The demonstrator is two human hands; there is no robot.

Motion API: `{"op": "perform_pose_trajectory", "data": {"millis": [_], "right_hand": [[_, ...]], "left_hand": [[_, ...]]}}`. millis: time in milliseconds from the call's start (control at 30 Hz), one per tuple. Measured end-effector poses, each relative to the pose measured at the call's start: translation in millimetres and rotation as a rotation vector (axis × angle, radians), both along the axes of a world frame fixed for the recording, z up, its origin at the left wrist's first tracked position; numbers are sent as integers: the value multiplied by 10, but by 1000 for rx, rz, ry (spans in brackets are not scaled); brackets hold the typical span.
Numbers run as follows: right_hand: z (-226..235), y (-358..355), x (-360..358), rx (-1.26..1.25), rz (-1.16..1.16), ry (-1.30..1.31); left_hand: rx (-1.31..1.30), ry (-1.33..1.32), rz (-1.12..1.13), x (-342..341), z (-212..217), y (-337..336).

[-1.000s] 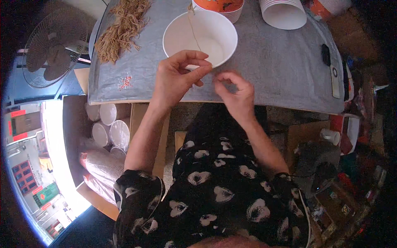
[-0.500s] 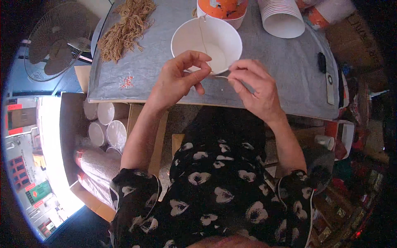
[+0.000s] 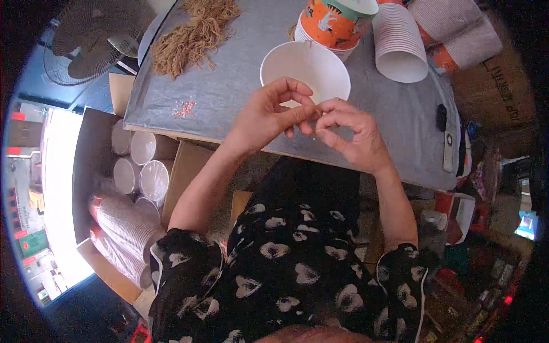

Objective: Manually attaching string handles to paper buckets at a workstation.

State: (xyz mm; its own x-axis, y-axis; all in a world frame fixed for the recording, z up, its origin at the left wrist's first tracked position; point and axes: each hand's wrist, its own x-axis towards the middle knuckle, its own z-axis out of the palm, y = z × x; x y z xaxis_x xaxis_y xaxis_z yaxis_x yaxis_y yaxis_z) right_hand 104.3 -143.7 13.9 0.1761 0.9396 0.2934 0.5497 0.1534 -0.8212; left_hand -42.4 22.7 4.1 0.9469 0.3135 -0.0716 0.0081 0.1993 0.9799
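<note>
My left hand point(image 3: 273, 119) and my right hand point(image 3: 359, 136) meet over the table's near edge. Thumb and fingers of each are pinched together, with the fingertips almost touching. Between them is a thin string, now mostly covered by the fingers; the earlier picture shows it more plainly. Just behind my hands is a white paper bucket point(image 3: 320, 66), its wide mouth facing me and its near rim partly covered by my fingers.
Tan string bundles point(image 3: 191, 43) lie far left on the grey-covered table point(image 3: 229, 74), with small red and white bits point(image 3: 184, 108) nearer. An orange patterned bucket point(image 3: 331, 26) and a nested stack point(image 3: 400, 54) stand behind. Boxed bucket stacks point(image 3: 123, 223) are below left; a fan point(image 3: 86, 48) stands beyond.
My hands have come closer together, the right one moving in to the left one's fingertips. The string stretched between them is now mostly hidden. The whole view has shifted and turned slightly.
</note>
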Motion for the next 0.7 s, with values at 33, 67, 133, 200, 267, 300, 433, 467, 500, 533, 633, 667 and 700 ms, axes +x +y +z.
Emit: {"op": "perform_pose_trajectory", "data": {"millis": [33,67,133,200,267,300,433,467,500,533,633,667,700], "right_hand": [[-4,0,2,-5,5,-5],[-6,-2,5,-37,22,59],[-1,14,-17,-76,50,121],[20,11,-54,-68,6,91],[85,-9,-97,-96,-25,95],[123,-9,-116,-113,-56,104],[297,-35,-134,-209,-96,299],[350,-44,-111,-241,-120,302],[386,-60,-86,-272,-147,304],[394,-65,-41,-274,-148,301],[409,-35,63,-230,-97,203],[428,-27,67,-223,-79,184],[443,-21,61,-216,-58,166]], "left_hand": [[47,19,10,-8,-10,2],[40,15,14,-8,-32,-2],[9,16,-1,-20,-82,-16],[7,-1,-47,-35,-111,-20],[5,-20,-97,-38,-136,-24],[24,-22,-125,-40,-141,-17],[109,-15,-180,-66,-146,15],[104,-17,-177,-76,-146,31],[122,6,-211,-86,-137,50],[142,28,-244,-97,-122,60],[137,19,-217,-117,-47,52],[138,16,-217,-102,-17,51],[70,-15,-242,-90,13,36]]}}
